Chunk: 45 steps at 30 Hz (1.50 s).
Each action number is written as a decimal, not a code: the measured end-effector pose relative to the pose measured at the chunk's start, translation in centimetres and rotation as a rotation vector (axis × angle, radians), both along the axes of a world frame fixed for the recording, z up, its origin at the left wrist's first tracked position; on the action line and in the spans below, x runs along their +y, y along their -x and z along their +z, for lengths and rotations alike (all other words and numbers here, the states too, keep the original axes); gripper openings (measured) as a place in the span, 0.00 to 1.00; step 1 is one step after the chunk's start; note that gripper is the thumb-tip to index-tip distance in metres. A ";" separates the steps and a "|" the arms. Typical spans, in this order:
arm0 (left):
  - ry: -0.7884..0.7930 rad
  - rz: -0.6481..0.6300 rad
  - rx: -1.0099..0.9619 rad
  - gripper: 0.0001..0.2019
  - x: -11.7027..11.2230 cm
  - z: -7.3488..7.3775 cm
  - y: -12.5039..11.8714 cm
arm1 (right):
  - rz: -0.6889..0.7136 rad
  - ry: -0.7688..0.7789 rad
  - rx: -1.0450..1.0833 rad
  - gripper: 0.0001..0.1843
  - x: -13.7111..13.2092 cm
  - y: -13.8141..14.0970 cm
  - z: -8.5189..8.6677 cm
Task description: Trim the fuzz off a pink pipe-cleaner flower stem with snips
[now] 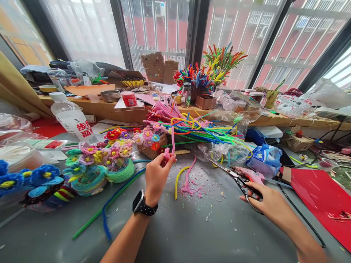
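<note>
- Fingers (158, 167) of the left hand (155, 179) pinch a pink fuzzy stem (173, 140), curled at its lower end, near the frame's centre.
- Right hand (270, 199): curled round scissors (236, 175), right of centre, apart from the stem.
- Pinching firmly beside the curl (166, 155) should stop it loosening; best angle the blades (220, 166) away from skin.

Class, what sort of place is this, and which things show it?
Probably a craft workspace by a window: colourful pipe cleaners lie heaped on the table, fuzzy flowers stand to the left, and the right hand holds scissors.
</note>
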<state>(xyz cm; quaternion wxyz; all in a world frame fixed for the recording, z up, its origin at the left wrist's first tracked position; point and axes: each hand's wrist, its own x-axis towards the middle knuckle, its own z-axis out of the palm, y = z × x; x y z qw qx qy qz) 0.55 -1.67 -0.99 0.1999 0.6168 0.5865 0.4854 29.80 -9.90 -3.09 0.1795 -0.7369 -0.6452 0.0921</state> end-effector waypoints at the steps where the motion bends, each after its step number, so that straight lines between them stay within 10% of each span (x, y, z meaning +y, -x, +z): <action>1: 0.004 -0.004 0.013 0.14 0.0 0.0 0.0 | 0.003 -0.021 -0.019 0.18 -0.3 -0.2 0.0; 22: 0.053 -0.098 0.159 0.15 0.3 -0.6 0.2 | 0.057 -0.088 0.007 0.12 -1.3 -1.1 -1.5; 28: 0.054 -0.182 0.123 0.13 0.4 -0.8 0.0 | 0.039 -0.099 0.118 0.14 0.8 1.0 1.7; 36: -0.087 -0.476 0.276 0.11 -0.6 -0.1 -1.1 | 0.252 -0.179 0.780 0.15 5.6 12.3 2.9; 45: 0.067 -0.490 0.090 0.13 -0.5 -0.3 -1.0 | 0.029 -0.273 1.400 0.11 5.7 11.8 -0.2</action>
